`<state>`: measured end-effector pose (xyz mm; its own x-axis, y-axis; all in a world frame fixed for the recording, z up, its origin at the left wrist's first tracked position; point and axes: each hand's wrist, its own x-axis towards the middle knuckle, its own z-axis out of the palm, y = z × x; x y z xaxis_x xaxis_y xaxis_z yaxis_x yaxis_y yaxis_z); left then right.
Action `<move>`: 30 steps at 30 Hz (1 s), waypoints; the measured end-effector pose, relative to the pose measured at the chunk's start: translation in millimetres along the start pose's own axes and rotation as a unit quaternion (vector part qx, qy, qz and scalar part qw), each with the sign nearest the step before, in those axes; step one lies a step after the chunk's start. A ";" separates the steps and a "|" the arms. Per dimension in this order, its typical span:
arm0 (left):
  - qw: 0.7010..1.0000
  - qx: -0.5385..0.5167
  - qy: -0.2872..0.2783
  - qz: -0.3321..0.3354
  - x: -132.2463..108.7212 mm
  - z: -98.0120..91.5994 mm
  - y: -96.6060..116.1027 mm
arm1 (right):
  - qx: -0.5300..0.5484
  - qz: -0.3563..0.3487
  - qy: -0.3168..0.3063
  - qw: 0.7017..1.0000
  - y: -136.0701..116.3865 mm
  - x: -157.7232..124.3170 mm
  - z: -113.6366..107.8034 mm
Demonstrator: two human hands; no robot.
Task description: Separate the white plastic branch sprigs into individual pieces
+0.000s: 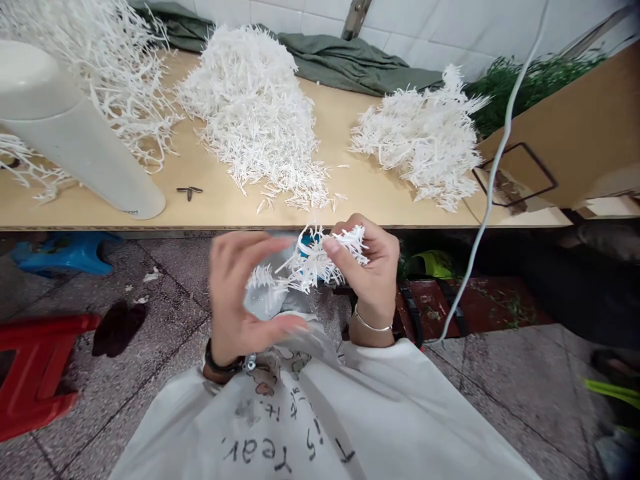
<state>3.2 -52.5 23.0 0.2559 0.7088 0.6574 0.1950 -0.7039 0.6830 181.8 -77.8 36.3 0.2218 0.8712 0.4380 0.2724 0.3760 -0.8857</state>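
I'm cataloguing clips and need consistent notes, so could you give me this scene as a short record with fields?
Right hand: pinching a bunch of white sprigs
Left hand: open, thumb and fingers apart, beside the bunch; slightly blurred
Table: left heap of long branching strands, middle heap, right heap, all white
Left end of table: white bottle
Behind heaps: green cloth
Floor, left: blue stool, red stool

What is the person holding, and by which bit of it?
The right grip pinches a bunch of white, spiky, plastic-looking sprigs toward the picture's right side of the bunch. The left grip is open and holds nothing.
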 end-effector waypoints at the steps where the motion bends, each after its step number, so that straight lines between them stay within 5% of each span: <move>1: 0.999 -0.014 -0.029 0.032 0.1 7.3 2.1 | -0.009 0.000 0.001 1.000 -1.7 -0.4 1.5; 6: 0.995 -0.020 -0.088 0.035 4.4 37.4 -5.5 | 0.047 -0.001 -0.047 0.998 2.3 2.2 2.3; 10: 0.986 -0.128 -0.105 -0.010 6.3 36.8 -15.2 | 0.066 0.013 -0.066 0.996 11.4 2.4 -1.7; 14: 0.960 -0.248 -0.078 -0.104 3.7 32.4 -15.8 | -0.009 -0.043 -0.052 0.998 18.1 -0.3 0.7; 20: 0.931 -0.269 -0.022 -0.244 -2.3 39.4 -14.8 | -0.200 -0.118 -0.001 0.973 27.7 -0.5 15.3; 24: 0.925 -0.276 -0.012 -0.261 -4.0 41.6 -16.8 | -0.232 -0.129 0.028 0.964 32.2 1.9 20.5; 30: 0.924 -0.263 -0.025 -0.277 -6.2 36.6 -24.5 | -0.285 -0.116 -0.058 0.950 40.7 12.1 19.6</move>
<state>31.5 -41.4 -9.5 0.3008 0.9411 0.1544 -0.1738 -0.1050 0.9792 177.2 -45.8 2.5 -0.0019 0.8274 0.5616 0.7709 0.3589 -0.5262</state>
